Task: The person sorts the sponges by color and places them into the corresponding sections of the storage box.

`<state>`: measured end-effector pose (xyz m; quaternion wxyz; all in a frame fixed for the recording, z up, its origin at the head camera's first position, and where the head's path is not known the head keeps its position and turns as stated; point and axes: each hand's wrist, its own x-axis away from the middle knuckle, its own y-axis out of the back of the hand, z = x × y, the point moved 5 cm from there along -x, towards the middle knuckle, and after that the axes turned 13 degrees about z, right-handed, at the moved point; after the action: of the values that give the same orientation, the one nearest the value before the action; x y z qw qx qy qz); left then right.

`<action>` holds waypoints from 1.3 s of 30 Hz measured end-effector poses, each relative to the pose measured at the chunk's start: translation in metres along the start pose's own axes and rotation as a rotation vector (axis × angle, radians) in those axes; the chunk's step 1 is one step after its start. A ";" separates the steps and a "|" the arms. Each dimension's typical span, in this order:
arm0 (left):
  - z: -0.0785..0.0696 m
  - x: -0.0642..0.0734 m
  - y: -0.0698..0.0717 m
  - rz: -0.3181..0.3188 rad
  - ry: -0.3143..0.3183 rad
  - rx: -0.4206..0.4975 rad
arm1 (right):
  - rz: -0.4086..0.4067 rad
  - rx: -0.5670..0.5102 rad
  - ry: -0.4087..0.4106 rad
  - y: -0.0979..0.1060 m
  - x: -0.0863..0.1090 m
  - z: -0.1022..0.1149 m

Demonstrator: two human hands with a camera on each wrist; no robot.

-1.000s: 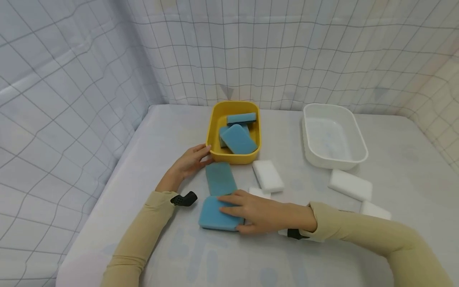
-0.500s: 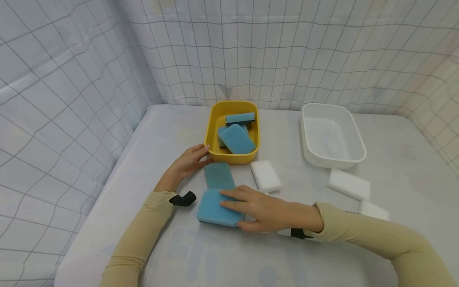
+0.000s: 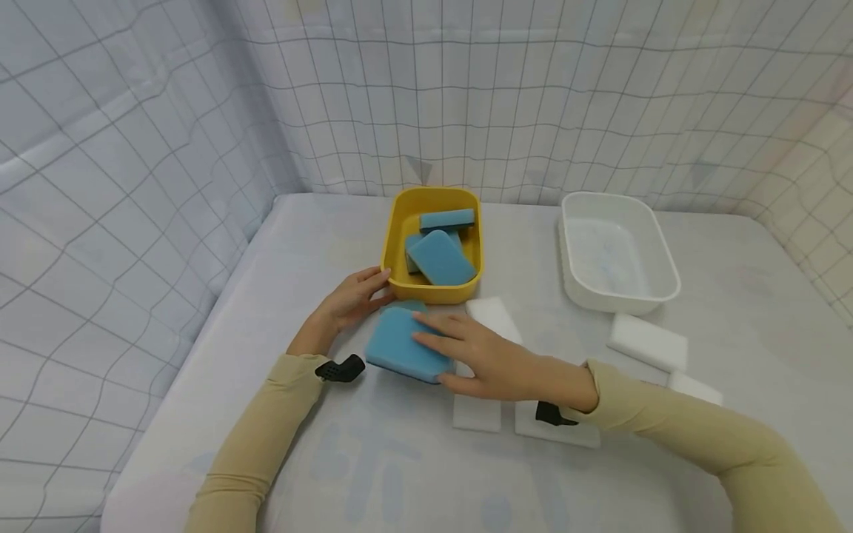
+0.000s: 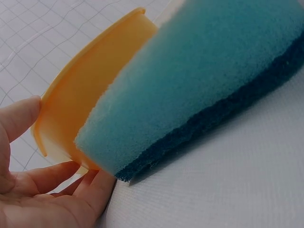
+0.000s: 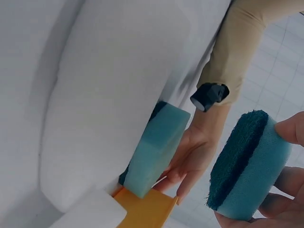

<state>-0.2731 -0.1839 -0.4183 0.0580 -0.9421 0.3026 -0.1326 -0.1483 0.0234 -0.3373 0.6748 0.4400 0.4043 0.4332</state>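
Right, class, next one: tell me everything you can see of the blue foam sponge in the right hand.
The blue block-shaped foam sponge has rounded corners, thick porous-looking foam and a thinner, darker, rough scouring layer. In the head view the foam faces up, with the dark layer beneath. The bare right hand grips it between thumb and fingers. In the head view it partly covers a blue-green rectangular sponge near the yellow plastic-looking tub; the right wrist view shows these sponges apart.

long beige sleeves (image 3: 265,429), small black wrist-worn cameras (image 3: 342,369)
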 end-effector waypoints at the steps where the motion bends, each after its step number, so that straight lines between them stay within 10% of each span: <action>1: 0.000 0.000 0.000 0.003 0.001 -0.008 | -0.014 0.004 -0.005 0.002 -0.001 -0.002; 24: -0.001 -0.001 -0.001 0.003 -0.012 0.007 | -0.230 -0.002 -0.181 0.030 -0.024 -0.064; 39: -0.003 0.001 -0.001 -0.003 0.007 0.018 | -0.198 0.017 -0.265 0.026 -0.039 -0.097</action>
<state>-0.2732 -0.1837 -0.4148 0.0651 -0.9415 0.3003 -0.1384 -0.2554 0.0163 -0.3339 0.7576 0.4570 0.3571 0.2994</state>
